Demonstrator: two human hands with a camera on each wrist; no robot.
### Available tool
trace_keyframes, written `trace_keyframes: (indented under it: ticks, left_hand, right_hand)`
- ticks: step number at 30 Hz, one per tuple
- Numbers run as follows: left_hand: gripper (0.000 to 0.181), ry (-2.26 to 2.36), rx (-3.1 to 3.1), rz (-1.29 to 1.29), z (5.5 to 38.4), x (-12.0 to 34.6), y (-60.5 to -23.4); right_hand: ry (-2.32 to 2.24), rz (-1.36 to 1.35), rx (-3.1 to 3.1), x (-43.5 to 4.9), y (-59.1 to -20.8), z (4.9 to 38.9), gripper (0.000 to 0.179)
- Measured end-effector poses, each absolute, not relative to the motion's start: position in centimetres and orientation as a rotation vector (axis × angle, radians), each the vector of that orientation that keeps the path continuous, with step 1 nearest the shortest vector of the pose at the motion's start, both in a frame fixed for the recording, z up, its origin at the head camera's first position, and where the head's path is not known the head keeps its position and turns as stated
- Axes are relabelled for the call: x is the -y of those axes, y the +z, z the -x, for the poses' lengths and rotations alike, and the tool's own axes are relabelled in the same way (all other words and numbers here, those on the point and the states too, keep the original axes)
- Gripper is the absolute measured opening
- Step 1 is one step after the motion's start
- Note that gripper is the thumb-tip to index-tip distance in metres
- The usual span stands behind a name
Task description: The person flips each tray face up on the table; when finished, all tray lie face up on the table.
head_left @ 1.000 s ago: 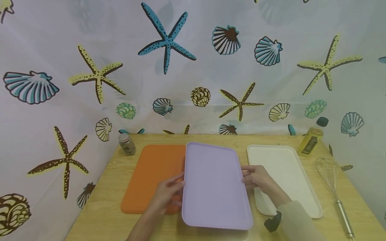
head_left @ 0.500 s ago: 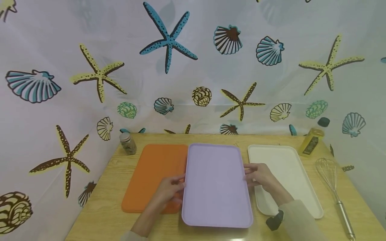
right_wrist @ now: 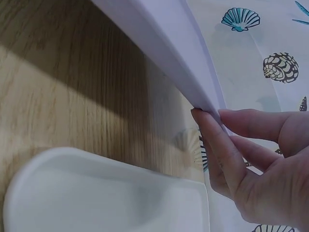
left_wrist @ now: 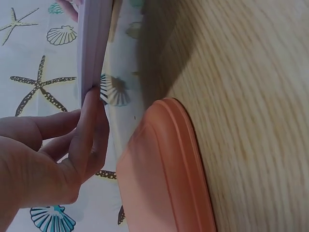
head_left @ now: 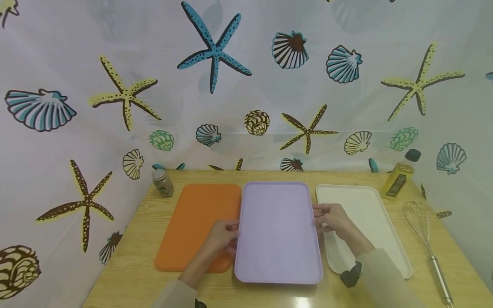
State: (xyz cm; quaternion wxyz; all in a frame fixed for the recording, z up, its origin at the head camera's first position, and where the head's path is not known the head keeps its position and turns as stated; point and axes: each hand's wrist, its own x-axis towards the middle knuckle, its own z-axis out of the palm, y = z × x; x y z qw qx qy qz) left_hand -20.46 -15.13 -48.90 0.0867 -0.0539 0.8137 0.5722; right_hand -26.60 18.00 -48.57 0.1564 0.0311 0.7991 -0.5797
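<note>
A shallow lavender tray is held level above the wooden table, between an orange tray and a white one. My left hand pinches its left long edge, thumb at the rim and fingers under it. On the opposite edge my right hand grips the rim the same way. Both wrist views show the tray raised off the tabletop, its shadow falling on the wood. Below my left hand lies the orange tray, underside up. The white tray rests face up below my right hand.
A small spice jar stands at the back left. At the back right is a bottle of yellow liquid with a dark cap. A wire whisk lies along the right side. Patterned cloth hangs around the table.
The lavender tray has straightened from a slight tilt and shifted a little to the right and away from me. Both hands have moved with it, still holding its edges.
</note>
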Motion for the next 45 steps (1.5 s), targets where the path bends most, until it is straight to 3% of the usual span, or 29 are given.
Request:
trace_keyframes:
  ticks: [19,31,45]
  left_hand:
    - [0.038,1.435,-2.631,0.148,23.2,13.2,-50.9]
    - [0.031,1.206,-2.891,-0.017,24.3,12.8,-51.8]
    - [0.019,1.137,-2.927,-0.007,24.6,12.5,-52.2]
  right_hand:
    - [-1.668,-0.192,-2.304,-18.1,-51.0,28.4,0.052]
    - [-1.619,-0.212,-2.377,-17.8,-51.2,29.2,0.049]
    - [-1.582,-0.178,-2.458,-17.3,-51.5,29.3,0.048]
